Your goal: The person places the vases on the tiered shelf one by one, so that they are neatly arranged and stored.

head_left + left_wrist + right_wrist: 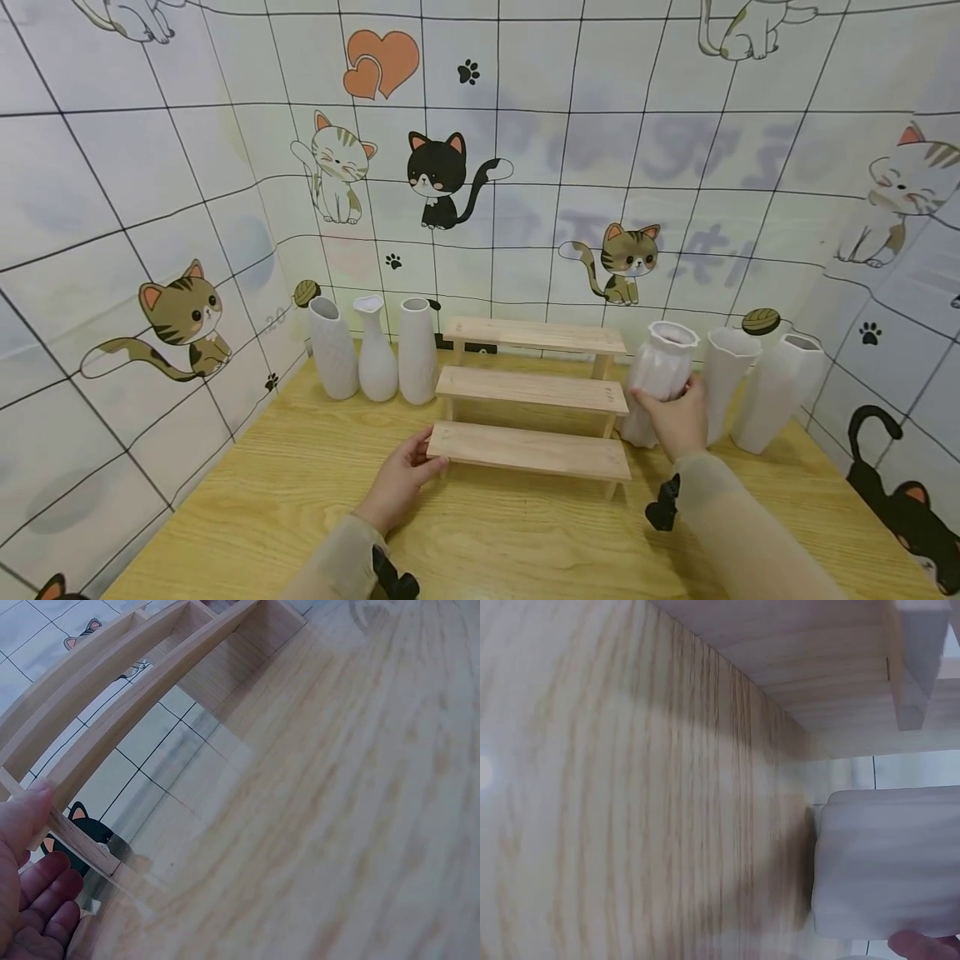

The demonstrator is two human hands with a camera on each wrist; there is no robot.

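A three-step wooden display stand (528, 446) stands on the table, its steps rising toward the back wall. My left hand (401, 482) holds the left end of its lowest step; in the left wrist view the thumb (30, 810) lies on the step's edge with curled fingers (52, 889) beside it. At the stand's right side, my right hand (681, 417) grips a white ribbed vase (660, 367) with a flared rim. The right wrist view shows that vase's lower body (892, 862) close over the table, a fingertip (915, 945) against its side.
Three white vases, including a narrow-necked one (377, 358), stand left of the stand. Right of the gripped vase are a scalloped-rim white vase (726, 375) and an angular one (780, 392). A cat-print wall covering (525, 208) encloses the wood-grain table (285, 483).
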